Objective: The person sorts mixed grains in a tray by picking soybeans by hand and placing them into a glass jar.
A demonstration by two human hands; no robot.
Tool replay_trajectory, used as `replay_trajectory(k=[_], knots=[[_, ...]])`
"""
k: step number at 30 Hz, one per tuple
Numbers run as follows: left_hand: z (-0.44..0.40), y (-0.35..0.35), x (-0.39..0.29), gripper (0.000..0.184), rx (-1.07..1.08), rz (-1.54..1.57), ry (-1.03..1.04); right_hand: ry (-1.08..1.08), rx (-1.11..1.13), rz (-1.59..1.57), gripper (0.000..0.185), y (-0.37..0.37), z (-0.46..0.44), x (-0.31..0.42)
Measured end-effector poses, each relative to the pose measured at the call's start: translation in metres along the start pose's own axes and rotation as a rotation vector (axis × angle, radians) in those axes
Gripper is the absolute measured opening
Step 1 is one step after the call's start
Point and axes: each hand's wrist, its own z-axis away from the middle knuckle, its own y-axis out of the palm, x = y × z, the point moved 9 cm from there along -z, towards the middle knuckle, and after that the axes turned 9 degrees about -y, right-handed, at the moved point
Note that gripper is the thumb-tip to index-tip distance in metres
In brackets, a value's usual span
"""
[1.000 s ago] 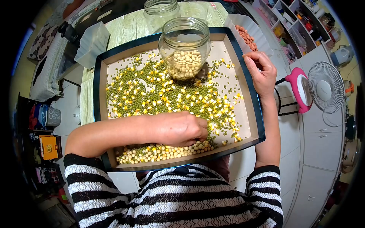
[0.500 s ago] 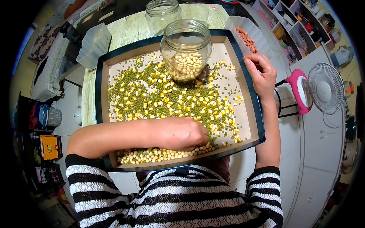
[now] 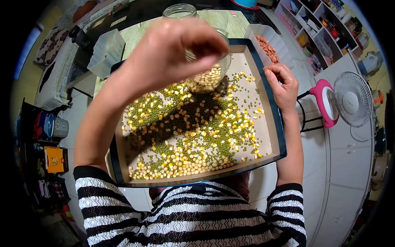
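Observation:
A shallow dark-rimmed cardboard tray (image 3: 267,136) slants across the foreground. Green mung beans (image 3: 205,142) and yellow-white corn kernels (image 3: 242,125) are scattered over it, and round pale beans (image 3: 181,168) lie along its near side. Inside the tray stands a glass jar (image 3: 225,61) part-filled with pale beans (image 3: 207,80). My left hand (image 3: 181,45), blurred, is above the jar's mouth with fingers curled; what they hold, if anything, is hidden. At the tray's right rim my right hand (image 3: 283,82) is closed on the edge, thumb on top.
Another glass jar (image 3: 179,11) stands behind on the table (image 3: 224,18). A translucent container (image 3: 106,53) is on the left; a second one (image 3: 284,47) at right holds reddish peanuts (image 3: 267,48). A pink-framed fan (image 3: 325,103) stands to the right.
My left hand has risen from the round beans at the tray's near side to above the jar, casting a shadow across the tray. My right hand stays on the rim.

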Motion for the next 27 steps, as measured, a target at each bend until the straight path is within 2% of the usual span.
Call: replay_trajectory(k=[2, 3, 6, 8, 9, 11, 13, 15, 17, 18, 20, 24, 26, 27], knots=[[-0.011, -0.011, 0.016, 0.012, -0.048, -0.035, -0.073, -0.01, 0.002, 0.0, 0.009, 0.0, 0.0, 0.001], [-0.016, -0.009, 0.019, 0.013, -0.021, -0.125, -0.104, -0.016, 0.003, 0.0, 0.009, 0.0, 0.0, 0.002], [-0.014, 0.002, 0.038, 0.015, 0.024, -0.1, -0.208, -0.044, -0.058, 0.0, 0.007, -0.003, -0.001, 0.004], [-0.012, -0.001, 0.023, 0.014, -0.067, -0.073, -0.043, -0.026, -0.051, -0.015, 0.007, -0.002, -0.001, 0.003], [-0.007, 0.002, 0.021, 0.014, -0.062, -0.07, -0.047, -0.011, -0.05, -0.028, 0.007, -0.002, -0.001, 0.002], [0.011, 0.021, 0.006, 0.013, 0.084, 0.155, -0.055, -0.022, -0.052, -0.016, 0.007, -0.002, -0.001, 0.002], [0.034, 0.061, -0.009, 0.013, 0.377, 0.253, -0.076, -0.018, -0.047, -0.022, 0.008, -0.002, -0.001, 0.002], [0.061, 0.094, -0.024, 0.019, 0.557, 0.321, -0.014, -0.018, -0.047, -0.017, 0.008, -0.002, -0.001, 0.002], [0.087, 0.125, -0.029, 0.024, 0.767, 0.382, -0.071, -0.02, -0.046, -0.013, 0.008, -0.002, -0.001, 0.002], [0.09, 0.129, -0.031, 0.024, 0.766, 0.383, -0.072, -0.024, -0.048, -0.011, 0.008, -0.002, -0.001, 0.003], [0.101, 0.144, -0.03, 0.026, 0.897, 0.373, -0.151, -0.029, -0.048, -0.01, 0.008, -0.002, -0.002, 0.004], [0.107, 0.153, -0.028, 0.027, 0.904, 0.372, -0.155, -0.025, -0.047, -0.016, 0.008, -0.002, -0.002, 0.001], [0.105, 0.15, -0.036, 0.026, 0.829, 0.412, -0.024, -0.027, -0.05, -0.028, 0.009, -0.001, -0.002, 0.001], [0.105, 0.15, -0.037, 0.026, 0.829, 0.412, -0.024, -0.027, -0.052, -0.025, 0.009, -0.001, -0.002, 0.001]])
